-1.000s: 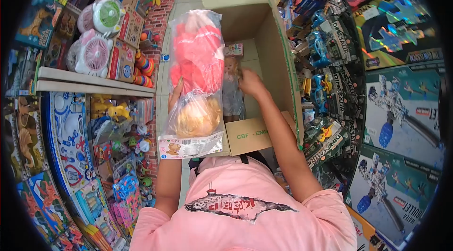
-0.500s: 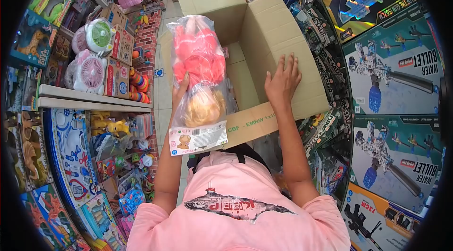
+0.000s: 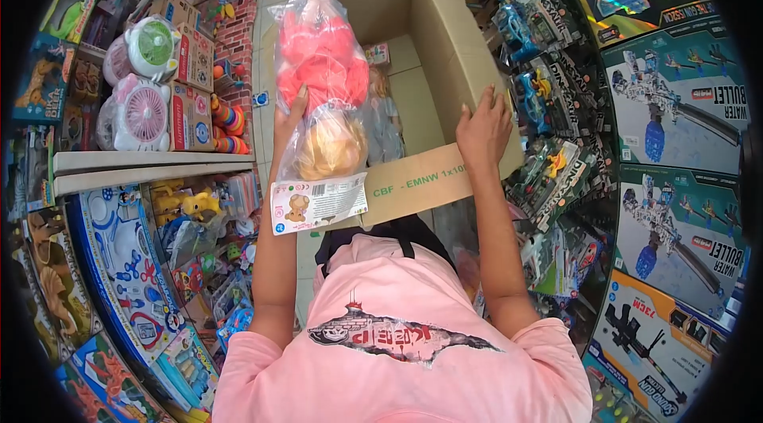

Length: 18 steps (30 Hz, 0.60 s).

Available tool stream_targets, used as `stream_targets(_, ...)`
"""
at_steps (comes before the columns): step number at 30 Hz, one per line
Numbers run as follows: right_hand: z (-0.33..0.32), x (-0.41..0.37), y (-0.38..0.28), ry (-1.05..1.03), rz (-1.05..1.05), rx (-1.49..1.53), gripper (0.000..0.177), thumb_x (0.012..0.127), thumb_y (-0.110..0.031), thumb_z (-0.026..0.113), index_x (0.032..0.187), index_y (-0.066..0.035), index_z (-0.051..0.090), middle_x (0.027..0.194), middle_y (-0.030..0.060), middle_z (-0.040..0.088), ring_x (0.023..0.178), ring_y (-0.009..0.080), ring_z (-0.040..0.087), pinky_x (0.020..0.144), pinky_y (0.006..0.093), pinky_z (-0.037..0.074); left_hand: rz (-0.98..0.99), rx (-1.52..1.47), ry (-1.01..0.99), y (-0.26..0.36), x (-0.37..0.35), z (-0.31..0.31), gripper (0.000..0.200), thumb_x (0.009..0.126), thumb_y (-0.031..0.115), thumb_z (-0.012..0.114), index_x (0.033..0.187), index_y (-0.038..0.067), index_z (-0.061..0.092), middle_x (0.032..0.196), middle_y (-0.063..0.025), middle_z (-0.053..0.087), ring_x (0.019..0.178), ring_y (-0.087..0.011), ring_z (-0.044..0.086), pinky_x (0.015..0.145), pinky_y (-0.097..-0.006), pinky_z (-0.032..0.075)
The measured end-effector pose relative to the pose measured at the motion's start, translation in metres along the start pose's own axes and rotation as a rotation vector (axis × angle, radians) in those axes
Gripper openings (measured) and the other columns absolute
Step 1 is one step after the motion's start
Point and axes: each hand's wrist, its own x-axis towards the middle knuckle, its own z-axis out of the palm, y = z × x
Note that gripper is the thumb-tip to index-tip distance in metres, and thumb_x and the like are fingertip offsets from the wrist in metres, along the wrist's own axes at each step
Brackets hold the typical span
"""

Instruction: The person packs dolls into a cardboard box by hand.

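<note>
Holds up a bagged doll (image 3: pixel 322 65) in red with the left hand (image 3: pixel 292 109), over the left side of the box (image 3: pixel 373 9), head toward the near flap (image 3: pixel 397 191) and feet toward the far end. Curls that hand about the left edge of the bag (image 3: pixel 311 125); cannot tell how firmly, with much of it hidden beneath. Rests the right hand (image 3: pixel 483 133), fingers slightly parted, on the right panel (image 3: pixel 457 49) of the box near the front corner. Overlaps the left end of the flap with the printed label (image 3: pixel 319 202) of the bag. Shows a second doll (image 3: pixel 381 109) inside the box, partly covered by the first, with a small card (image 3: pixel 378 55) beyond.

Could lose the doll, bag and all, through too loose a one-handed hold on slick plastic. Might crease or tear the label by dragging it across the flap. Could bend the panel, or slide the box sideways, by leaning too hard with the right hand. Could also knock the packs (image 3: pixel 548 129) to the right of the box.
</note>
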Motion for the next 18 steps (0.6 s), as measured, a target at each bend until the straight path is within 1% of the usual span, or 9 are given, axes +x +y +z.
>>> stream_targets(2, 0.011, -0.003, 0.004, -0.111, -0.035, 0.232, 0.057, 0.09, -0.021, 0.062, 0.137, 0.004, 0.042, 0.124, 0.0312, 0.056, 0.114, 0.0465, 0.055, 0.094, 0.0509, 0.046, -0.016, -0.019, -0.013, 0.0, 0.005, -0.002, 0.049, 0.096, 0.022, 0.063, 0.135, -0.001, 0.045, 0.119, -0.015, 0.061, 0.098, -0.0243, 0.068, 0.08, -0.0359, 0.06)
stream_targets(3, 0.017, -0.004, 0.006, -0.114, -0.032, 0.229, 0.057, 0.09, -0.021, 0.062, 0.137, 0.004, 0.042, 0.124, 0.0312, 0.056, 0.114, 0.0465, 0.055, 0.094, 0.0509, 0.046, -0.021, -0.028, -0.021, 0.001, 0.007, -0.003, 0.049, 0.096, 0.022, 0.063, 0.135, -0.001, 0.045, 0.119, -0.0149, 0.061, 0.098, -0.0243, 0.068, 0.081, -0.0359, 0.06)
stream_targets(5, 0.026, -0.006, 0.012, -0.303, 0.057, 0.283, 0.045, 0.091, -0.017, 0.06, 0.128, 0.004, 0.048, 0.102, 0.0313, 0.064, 0.096, 0.05, 0.062, 0.082, 0.0541, 0.05, -0.031, -0.049, -0.035, 0.001, 0.011, -0.004, 0.049, 0.096, 0.022, 0.063, 0.135, -0.001, 0.045, 0.12, -0.0149, 0.061, 0.098, -0.0243, 0.068, 0.081, -0.0359, 0.06)
stream_targets(8, 0.034, -0.01, 0.028, -0.191, 0.054, 0.323, 0.037, 0.091, -0.015, 0.059, 0.121, 0.005, 0.05, 0.091, 0.0309, 0.065, 0.088, 0.0529, 0.061, 0.079, 0.0572, 0.049, -0.04, -0.086, -0.062, 0.0, 0.018, -0.003, 0.05, 0.096, 0.023, 0.063, 0.136, -0.001, 0.045, 0.12, -0.0147, 0.061, 0.098, -0.0244, 0.067, 0.081, -0.0358, 0.06)
stream_targets(12, 0.036, -0.002, 0.034, -0.166, 0.039, 0.357, 0.035, 0.091, -0.012, 0.058, 0.12, 0.006, 0.05, 0.09, 0.0321, 0.064, 0.088, 0.0541, 0.061, 0.078, 0.0569, 0.049, 0.03, -0.113, -0.105, 0.001, 0.026, 0.012, 0.052, 0.095, 0.024, 0.064, 0.136, 0.0, 0.045, 0.12, -0.014, 0.061, 0.099, -0.0245, 0.067, 0.082, -0.0356, 0.059)
stream_targets(14, 0.024, 0.001, 0.018, -0.268, 0.158, 0.314, 0.037, 0.089, -0.01, 0.059, 0.121, 0.004, 0.05, 0.104, 0.0325, 0.062, 0.101, 0.0503, 0.059, 0.086, 0.0545, 0.048, 0.013, -0.112, -0.117, 0.001, 0.027, 0.012, 0.052, 0.095, 0.025, 0.064, 0.136, 0.0, 0.045, 0.12, -0.014, 0.061, 0.099, -0.0243, 0.067, 0.082, -0.0356, 0.059)
stream_targets(15, 0.026, -0.001, 0.017, -0.263, 0.161, 0.317, 0.037, 0.089, -0.01, 0.059, 0.121, 0.004, 0.05, 0.104, 0.0325, 0.062, 0.101, 0.0503, 0.059, 0.086, 0.0545, 0.048, 0.0, -0.114, -0.125, 0.002, 0.028, 0.01, 0.052, 0.095, 0.025, 0.064, 0.136, 0.0, 0.045, 0.12, -0.0139, 0.061, 0.099, -0.0242, 0.067, 0.082, -0.0355, 0.059)
stream_targets(17, 0.024, -0.009, 0.012, 0.111, -0.06, 0.254, 0.041, 0.087, -0.01, 0.062, 0.124, 0.002, 0.051, 0.125, 0.0279, 0.055, 0.118, 0.044, 0.052, 0.099, 0.0508, 0.042, -0.023, -0.118, -0.138, 0.005, 0.029, 0.007, 0.052, 0.095, 0.026, 0.064, 0.136, 0.0, 0.045, 0.119, -0.0138, 0.062, 0.1, -0.0238, 0.067, 0.082, -0.0354, 0.058)
stream_targets(18, 0.021, -0.011, 0.012, 0.115, -0.061, 0.257, 0.041, 0.087, -0.01, 0.062, 0.124, 0.002, 0.051, 0.125, 0.0279, 0.055, 0.118, 0.044, 0.052, 0.099, 0.0508, 0.042, -0.033, -0.119, -0.141, 0.004, 0.029, 0.007, 0.052, 0.095, 0.026, 0.065, 0.136, 0.0, 0.045, 0.119, -0.0138, 0.062, 0.1, -0.0237, 0.067, 0.082, -0.0354, 0.058)
